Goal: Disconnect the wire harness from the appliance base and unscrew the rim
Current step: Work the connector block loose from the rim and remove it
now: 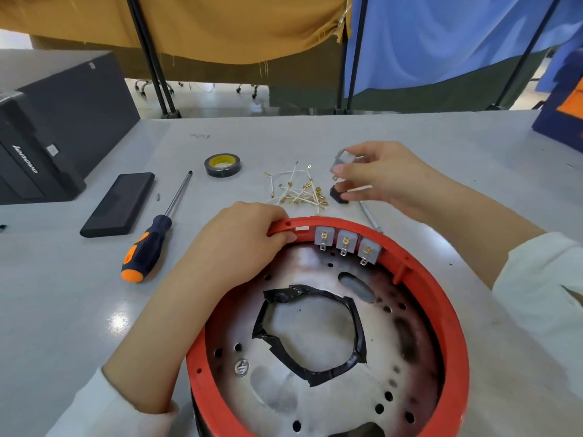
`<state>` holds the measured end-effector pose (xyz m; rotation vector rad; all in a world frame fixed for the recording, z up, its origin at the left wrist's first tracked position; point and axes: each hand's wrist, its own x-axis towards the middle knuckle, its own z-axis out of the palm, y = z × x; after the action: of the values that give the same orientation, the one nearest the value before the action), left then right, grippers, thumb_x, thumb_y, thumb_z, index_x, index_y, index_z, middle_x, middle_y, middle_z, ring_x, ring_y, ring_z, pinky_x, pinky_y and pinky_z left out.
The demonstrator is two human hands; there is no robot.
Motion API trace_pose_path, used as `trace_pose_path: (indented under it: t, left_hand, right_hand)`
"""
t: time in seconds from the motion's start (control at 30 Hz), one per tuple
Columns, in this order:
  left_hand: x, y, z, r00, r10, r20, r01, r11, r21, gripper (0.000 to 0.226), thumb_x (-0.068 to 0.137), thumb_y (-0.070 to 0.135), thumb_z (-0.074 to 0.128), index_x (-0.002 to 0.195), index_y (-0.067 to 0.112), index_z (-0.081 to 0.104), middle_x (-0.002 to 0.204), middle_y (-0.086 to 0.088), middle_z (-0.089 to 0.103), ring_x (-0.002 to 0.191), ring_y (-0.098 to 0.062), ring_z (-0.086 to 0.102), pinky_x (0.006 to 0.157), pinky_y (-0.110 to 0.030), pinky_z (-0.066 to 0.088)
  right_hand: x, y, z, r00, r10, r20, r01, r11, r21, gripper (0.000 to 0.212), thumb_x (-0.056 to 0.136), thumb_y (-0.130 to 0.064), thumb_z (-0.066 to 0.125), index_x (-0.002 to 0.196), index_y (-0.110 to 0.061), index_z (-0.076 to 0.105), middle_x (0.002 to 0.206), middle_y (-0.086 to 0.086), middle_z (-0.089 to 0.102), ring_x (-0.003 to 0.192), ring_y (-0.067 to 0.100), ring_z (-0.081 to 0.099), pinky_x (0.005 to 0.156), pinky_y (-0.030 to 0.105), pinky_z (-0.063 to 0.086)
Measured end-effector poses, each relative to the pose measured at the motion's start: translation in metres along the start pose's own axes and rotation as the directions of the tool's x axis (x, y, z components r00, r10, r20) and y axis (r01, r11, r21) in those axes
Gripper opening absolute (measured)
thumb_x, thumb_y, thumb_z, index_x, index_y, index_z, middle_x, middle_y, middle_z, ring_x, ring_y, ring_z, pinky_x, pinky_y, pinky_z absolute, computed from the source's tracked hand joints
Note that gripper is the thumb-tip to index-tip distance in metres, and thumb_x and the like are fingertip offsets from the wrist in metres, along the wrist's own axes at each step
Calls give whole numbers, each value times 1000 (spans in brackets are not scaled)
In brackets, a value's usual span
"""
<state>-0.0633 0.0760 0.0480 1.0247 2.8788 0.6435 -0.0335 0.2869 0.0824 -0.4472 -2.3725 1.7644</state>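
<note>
The appliance base [315,357] lies upside down in front of me, a metal plate with black tape round its central hole. A red rim [441,294] rings it. Three grey switch blocks [345,244] with brass terminals sit inside the rim's far edge. My left hand [239,244] grips the rim at its far left. My right hand [385,178] hovers over the table beyond the base, pinching a small grey switch block [344,159]. A heap of white wires with brass terminals [299,190] lies loose on the table. A small black part [339,193] lies under my right hand.
An orange and black screwdriver [151,244] lies left of the base. Beyond it are a flat black case [120,203], a roll of black tape [222,164] and a black computer tower [47,130]. A thin metal rod [370,217] lies under my right wrist.
</note>
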Motion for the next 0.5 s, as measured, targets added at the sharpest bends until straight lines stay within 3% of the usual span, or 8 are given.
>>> trace_pose_path:
  t: [0.1, 0.27, 0.37, 0.5]
  left_hand:
    - [-1, 1, -1, 1000, 0, 6, 0, 1000, 3, 7, 89, 39, 55, 83, 35, 57, 75, 8, 64, 75, -17, 58, 65, -31, 44]
    - [-1, 1, -2, 1000, 1, 1, -1, 1000, 0, 8, 89, 39, 55, 81, 36, 55, 75, 8, 64, 73, -15, 56, 63, -29, 42]
    - [-2, 1, -2, 1000, 4, -5, -4, 1000, -6, 7, 89, 39, 55, 84, 36, 57, 75, 9, 64, 72, -15, 55, 61, -28, 39]
    - [-2, 2, -2, 1000, -1, -2, 1, 1000, -8, 6, 89, 40, 55, 85, 37, 57, 76, 9, 63, 74, -15, 55, 62, -29, 39]
  right_hand:
    - [7, 12, -18, 998, -25, -65, 6, 960, -280, 39, 80, -12, 74, 112, -14, 51, 96, 5, 61, 76, 17, 67, 72, 30, 58]
    - [13, 38, -17, 992, 10, 129, 88, 673, -735, 29, 77, -20, 73, 102, -25, 60, 92, -4, 58, 72, 8, 55, 62, 25, 47]
    - [19, 47, -11, 987, -33, 156, 143, 620, -772, 38, 79, -20, 70, 115, -25, 59, 97, -4, 57, 72, 11, 58, 54, 19, 42]
    - [27, 54, -3, 990, -111, 89, 141, 680, -720, 43, 78, -24, 73, 117, -20, 56, 109, 0, 58, 84, 14, 54, 67, 28, 48]
